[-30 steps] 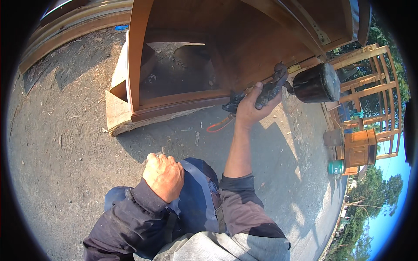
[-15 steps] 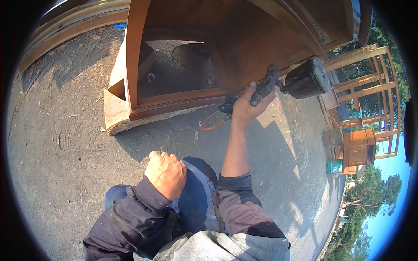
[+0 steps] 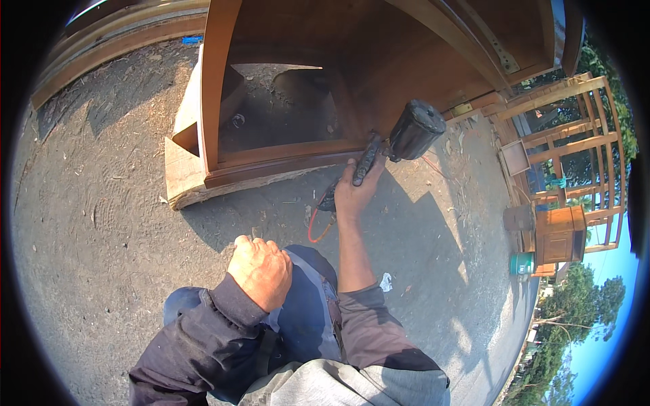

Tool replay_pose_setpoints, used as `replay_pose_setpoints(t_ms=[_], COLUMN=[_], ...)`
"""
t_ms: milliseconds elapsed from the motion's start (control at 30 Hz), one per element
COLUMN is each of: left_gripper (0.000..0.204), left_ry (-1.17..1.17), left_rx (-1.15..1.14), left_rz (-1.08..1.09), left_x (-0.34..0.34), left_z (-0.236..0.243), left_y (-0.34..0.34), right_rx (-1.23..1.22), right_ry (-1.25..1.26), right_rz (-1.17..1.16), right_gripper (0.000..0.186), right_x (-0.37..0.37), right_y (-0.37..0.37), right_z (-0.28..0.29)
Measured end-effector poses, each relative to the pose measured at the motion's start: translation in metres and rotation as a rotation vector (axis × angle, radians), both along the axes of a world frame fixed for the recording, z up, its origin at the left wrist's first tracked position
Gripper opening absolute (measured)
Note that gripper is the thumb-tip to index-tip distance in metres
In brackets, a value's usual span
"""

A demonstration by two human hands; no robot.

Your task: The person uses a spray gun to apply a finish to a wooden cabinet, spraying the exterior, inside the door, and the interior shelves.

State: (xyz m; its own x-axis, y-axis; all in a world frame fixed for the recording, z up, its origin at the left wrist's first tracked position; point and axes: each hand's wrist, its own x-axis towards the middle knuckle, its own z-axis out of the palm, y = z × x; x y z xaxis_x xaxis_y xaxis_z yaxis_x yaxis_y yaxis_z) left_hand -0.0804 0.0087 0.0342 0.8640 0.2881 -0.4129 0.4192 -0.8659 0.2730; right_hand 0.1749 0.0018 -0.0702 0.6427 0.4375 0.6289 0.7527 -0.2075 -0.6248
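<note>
A dark spray gun [image 3: 366, 160] with a black paint cup [image 3: 416, 130] is gripped in my right hand [image 3: 357, 196], its fingers wrapped round the handle. It is held close to the lower rail of a brown wooden cabinet [image 3: 284, 154]. A red and orange hose [image 3: 313, 227] curves from below the handle. My left hand [image 3: 261, 271] is closed in a fist at my knee [image 3: 308, 271]. A small greyish bit shows at its knuckles, but what the fist holds, if anything, is hidden.
The cabinet's corner rests on a rough pale wood block [image 3: 183, 172]. Long timber [image 3: 122, 51] lies at the far left. On the right stand a wooden frame [image 3: 575, 142], a small brown cabinet [image 3: 560, 233] and a green bucket [image 3: 521, 263]. A white scrap [image 3: 386, 282] lies on the ground.
My right hand has moved left with the spray gun, and the cup has swung left in front of the cabinet's lower edge. My left hand has stayed in place.
</note>
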Motion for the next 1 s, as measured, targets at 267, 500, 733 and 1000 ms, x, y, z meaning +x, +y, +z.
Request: replay_pose_setpoints(t_ms=[267,500,733,1000], left_gripper=[0.038,0.046,0.041,0.044], left_ry=[-0.002,-0.015,-0.047,-0.037], left_rx=[-0.017,0.029,0.028,0.009], left_rz=[0.0,-0.016,-0.036,-0.062], left_x=[0.005,0.003,0.001,0.003], left_z=[0.002,-0.004,-0.007,-0.003], left_y=[0.003,0.001,0.004,0.006], right_rx=[-0.116,-0.354,-0.224,-0.148], right_ry=[0.0,-0.064,-0.154,-0.326], right_rz=[0.035,-0.136,-0.174,-0.068], right_gripper=[0.064,0.082,0.08,0.064], right_x=[0.014,0.021,0.009,0.009], right_y=[0.048,0.108,0.146,0.164], right_z=[0.019,0.063,0.111,0.152])
